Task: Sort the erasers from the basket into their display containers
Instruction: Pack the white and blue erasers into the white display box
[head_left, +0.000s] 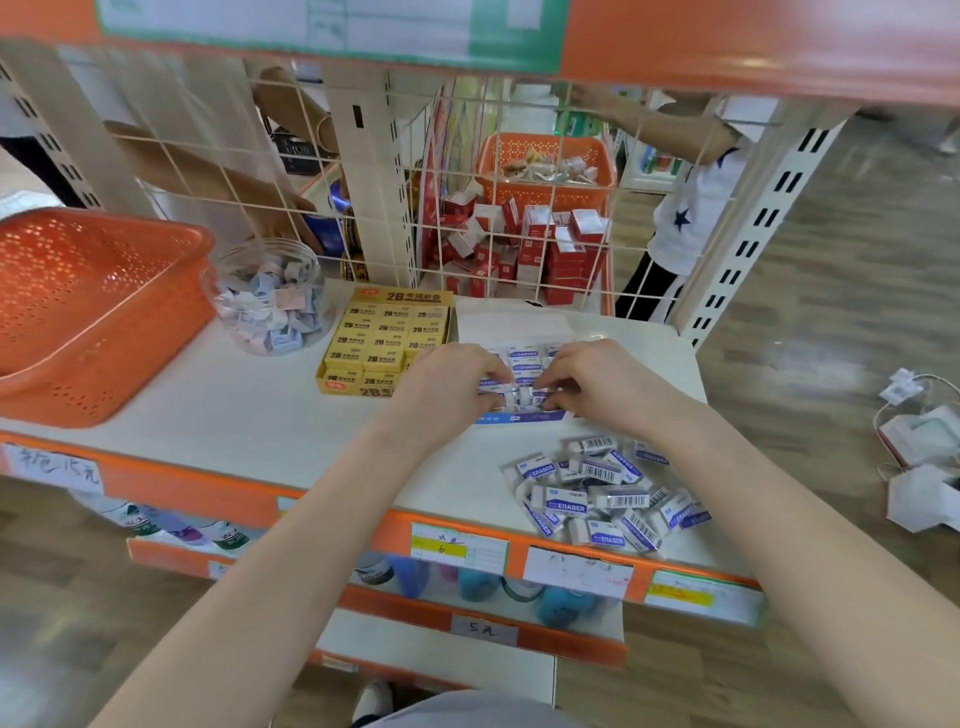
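Front-right corner of shelf (234, 405): loose erasers (597, 493) heaped, some just beside front edge. Forearm sweep could knock them to floor.
Mid-shelf, toward right edge: left hand (447, 384) and right hand (587, 379) meet over blue display box (519, 417). Fingers curled, tips pinching boxed row (524, 387) between them. Hard squeeze may buckle row and pop pieces out; light box may slide.
Yellow 2B box (384, 338) just beside on left: stray piece could land in wrong container.
Clear jar (265, 296) and orange basket (78, 312) toward left edge, apart from hands.
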